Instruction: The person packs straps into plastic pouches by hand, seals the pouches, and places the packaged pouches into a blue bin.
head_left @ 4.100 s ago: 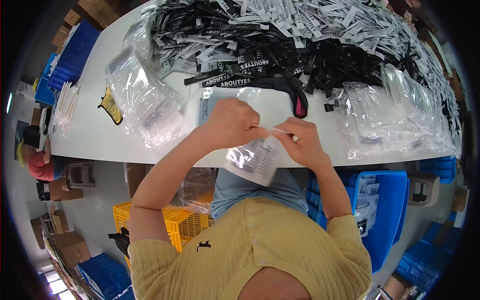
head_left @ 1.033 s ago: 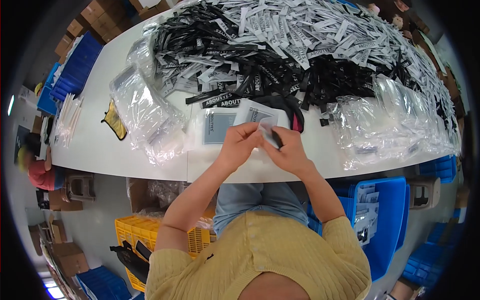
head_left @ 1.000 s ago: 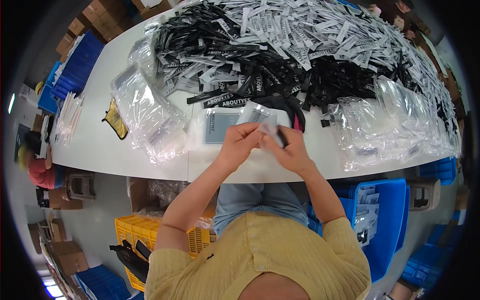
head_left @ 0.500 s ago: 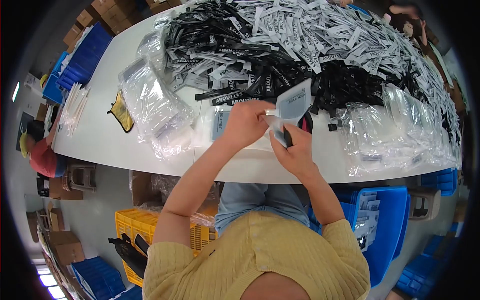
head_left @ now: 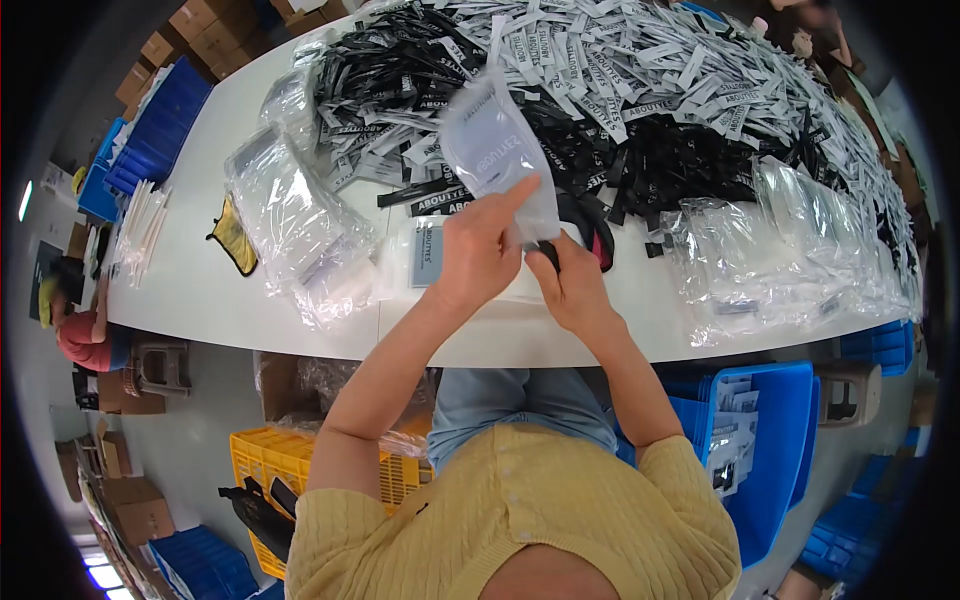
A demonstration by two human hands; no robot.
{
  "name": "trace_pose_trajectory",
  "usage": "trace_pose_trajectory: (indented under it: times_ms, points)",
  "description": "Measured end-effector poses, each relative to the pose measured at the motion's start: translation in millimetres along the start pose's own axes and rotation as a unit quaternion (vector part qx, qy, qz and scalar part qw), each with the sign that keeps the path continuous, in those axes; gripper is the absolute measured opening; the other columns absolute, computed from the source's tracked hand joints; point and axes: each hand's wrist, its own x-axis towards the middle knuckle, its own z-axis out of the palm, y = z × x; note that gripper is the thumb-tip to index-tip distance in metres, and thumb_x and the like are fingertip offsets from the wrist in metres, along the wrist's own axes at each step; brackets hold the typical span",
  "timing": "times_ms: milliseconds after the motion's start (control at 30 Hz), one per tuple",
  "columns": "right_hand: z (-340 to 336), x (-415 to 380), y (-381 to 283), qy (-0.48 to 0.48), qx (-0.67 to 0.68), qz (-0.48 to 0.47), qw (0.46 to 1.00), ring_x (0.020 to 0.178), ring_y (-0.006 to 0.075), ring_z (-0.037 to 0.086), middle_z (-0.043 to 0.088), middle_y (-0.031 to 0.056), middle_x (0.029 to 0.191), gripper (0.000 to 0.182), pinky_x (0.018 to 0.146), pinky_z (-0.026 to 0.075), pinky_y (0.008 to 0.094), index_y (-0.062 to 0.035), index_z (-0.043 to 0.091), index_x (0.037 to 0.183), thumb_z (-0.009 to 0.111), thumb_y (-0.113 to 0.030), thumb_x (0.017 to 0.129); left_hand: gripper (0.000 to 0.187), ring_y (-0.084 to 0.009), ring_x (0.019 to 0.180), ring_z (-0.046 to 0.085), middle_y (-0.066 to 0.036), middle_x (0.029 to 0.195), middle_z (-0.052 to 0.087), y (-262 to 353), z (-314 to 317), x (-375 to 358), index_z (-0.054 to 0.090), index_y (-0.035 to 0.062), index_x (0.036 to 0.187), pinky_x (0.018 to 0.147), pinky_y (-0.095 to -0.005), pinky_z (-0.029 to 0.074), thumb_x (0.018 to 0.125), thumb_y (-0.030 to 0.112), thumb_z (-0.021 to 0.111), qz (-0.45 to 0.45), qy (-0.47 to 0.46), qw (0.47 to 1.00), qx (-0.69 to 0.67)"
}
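Note:
My left hand [head_left: 478, 252] grips a frosted plastic bag [head_left: 497, 140] printed ABOUTYES, its index finger lying along the bag. The bag stands raised above the table, its upper part smeared by motion. My right hand [head_left: 575, 287] is closed at the bag's lower edge around a small black object [head_left: 545, 254] whose kind I cannot tell. Left of my left hand lies a pouch with a grey ABOUTYES panel [head_left: 427, 255] on the white table [head_left: 300, 335]. A black and pink item [head_left: 597, 232] lies just beyond my right hand.
Black and white printed strips [head_left: 640, 110] are heaped across the far side. Clear plastic bags lie stacked at left [head_left: 295, 205] and right [head_left: 770, 270]. A yellow mesh pouch [head_left: 235, 235] lies left. Below stand a blue bin [head_left: 770, 480] and yellow crate [head_left: 270, 450]. Another person [head_left: 85, 335] is far left.
The bag has swung up and to the left, now upright over the strips. My left hand has shifted slightly down with its index finger extended; my right hand has moved slightly left.

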Motion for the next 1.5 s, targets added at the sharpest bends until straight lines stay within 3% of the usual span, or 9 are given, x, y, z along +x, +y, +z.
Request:
trace_pose_trajectory:
  times_ms: [233, 367, 667, 767, 900, 1000, 1100, 1300, 1500]
  points:
    - [9.2, 19.3, -16.6, -0.122, 0.352, 0.266, 0.889, 0.070, 0.0198, 0.059, 0.063, 0.0105, 0.083, 0.024, 0.063, 0.046, 0.0294, 0.0016, 0.053, 0.104, 0.047, -0.016, 0.089, 0.068, -0.0267, 0.058, 0.053, -0.010, 0.067, 0.055, -8.2, 3.5, -14.4, 0.050, 0.0055, 0.129, 0.053, -0.0340, 0.045, 0.062, -0.008, 0.055, -0.006, -0.050, 0.998, 0.046]
    - [22.2, 1.7, -15.7, -0.017, 0.202, 0.092, 0.975, 0.077, 0.0167, 0.060, 0.062, 0.0130, 0.086, 0.024, 0.068, 0.047, 0.0271, 0.0014, 0.055, 0.103, 0.047, -0.017, 0.090, 0.069, -0.0265, 0.057, 0.056, -0.011, 0.067, 0.057, -9.5, 0.1, -23.8, 0.049, 0.0053, 0.129, 0.052, -0.0356, 0.046, 0.061, -0.005, 0.058, -0.044, -0.074, 0.996, 0.039]
    - [6.6, -0.3, 1.4, -0.064, 0.307, 0.221, 0.924, 0.059, 0.0100, 0.058, 0.064, 0.0051, 0.071, 0.016, 0.052, 0.046, 0.0248, 0.0049, 0.060, 0.088, 0.063, -0.006, 0.078, 0.069, -0.0289, 0.064, 0.061, -0.014, 0.074, 0.061, 2.7, 2.6, -34.7, 0.050, 0.0071, 0.128, 0.055, -0.0384, 0.049, 0.061, -0.008, 0.056, -0.012, -0.106, 0.994, -0.024]
    - [25.2, 4.7, 19.6, 0.145, 0.201, -0.087, 0.965, 0.060, 0.0100, 0.060, 0.064, 0.0050, 0.072, 0.017, 0.052, 0.047, 0.0242, 0.0037, 0.061, 0.090, 0.065, -0.007, 0.077, 0.069, -0.0306, 0.067, 0.062, -0.014, 0.076, 0.062, 24.4, 3.3, -28.8, 0.049, 0.0074, 0.129, 0.057, -0.0380, 0.050, 0.062, -0.007, 0.058, 0.046, -0.147, 0.988, 0.020]
    - [7.0, 8.9, 12.2, -0.096, 0.321, 0.202, 0.920, 0.070, 0.0129, 0.062, 0.065, 0.0050, 0.075, 0.019, 0.061, 0.048, 0.0255, 0.0035, 0.062, 0.093, 0.064, -0.007, 0.077, 0.070, -0.0292, 0.065, 0.060, -0.012, 0.078, 0.062, 9.0, 0.4, -26.0, 0.047, 0.0083, 0.131, 0.057, -0.0398, 0.049, 0.063, -0.005, 0.057, -0.047, -0.114, 0.992, 0.036]
    - [22.6, 6.1, 25.4, 0.050, 0.225, -0.023, 0.973, 0.067, 0.0111, 0.061, 0.065, 0.0055, 0.078, 0.017, 0.055, 0.047, 0.0234, 0.0037, 0.061, 0.093, 0.062, -0.008, 0.080, 0.072, -0.0277, 0.062, 0.060, -0.011, 0.077, 0.061, 21.4, 5.3, -29.8, 0.044, 0.0084, 0.133, 0.055, -0.0376, 0.049, 0.063, -0.003, 0.059, 0.050, -0.157, 0.985, 0.056]
    - [8.5, 6.2, 18.8, -0.052, 0.265, 0.127, 0.954, 0.068, 0.0108, 0.061, 0.065, 0.0061, 0.080, 0.019, 0.058, 0.048, 0.0244, 0.0033, 0.062, 0.097, 0.061, -0.006, 0.080, 0.076, -0.0284, 0.073, 0.060, -0.012, 0.082, 0.060, 32.6, -14.9, -17.7, 0.041, 0.0092, 0.136, 0.062, -0.0374, 0.049, 0.063, -0.002, 0.060, -0.050, -0.258, 0.965, -0.008]
    - [5.5, 6.7, 7.7, -0.081, 0.310, 0.005, 0.947, 0.073, 0.0079, 0.058, 0.065, 0.0044, 0.082, 0.027, 0.062, 0.049, 0.0254, 0.0009, 0.062, 0.106, 0.058, -0.002, 0.079, 0.081, -0.0326, 0.098, 0.052, -0.014, 0.096, 0.057, 6.8, -49.7, 28.9, 0.035, 0.0106, 0.139, 0.083, -0.0403, 0.045, 0.063, 0.002, 0.062, 0.136, -0.255, 0.950, 0.113]
    - [-14.9, 6.7, 10.8, -0.239, 0.356, 0.155, 0.890, 0.069, 0.0075, 0.056, 0.064, 0.0039, 0.081, 0.026, 0.059, 0.046, 0.0238, 0.0027, 0.063, 0.100, 0.056, 0.002, 0.075, 0.021, -0.0245, 0.060, 0.059, -0.014, 0.069, 0.062, -7.3, -62.3, 39.8, 0.065, -0.0025, 0.083, 0.061, -0.0315, 0.048, 0.064, 0.006, 0.066, -0.133, -0.377, 0.916, -0.006]
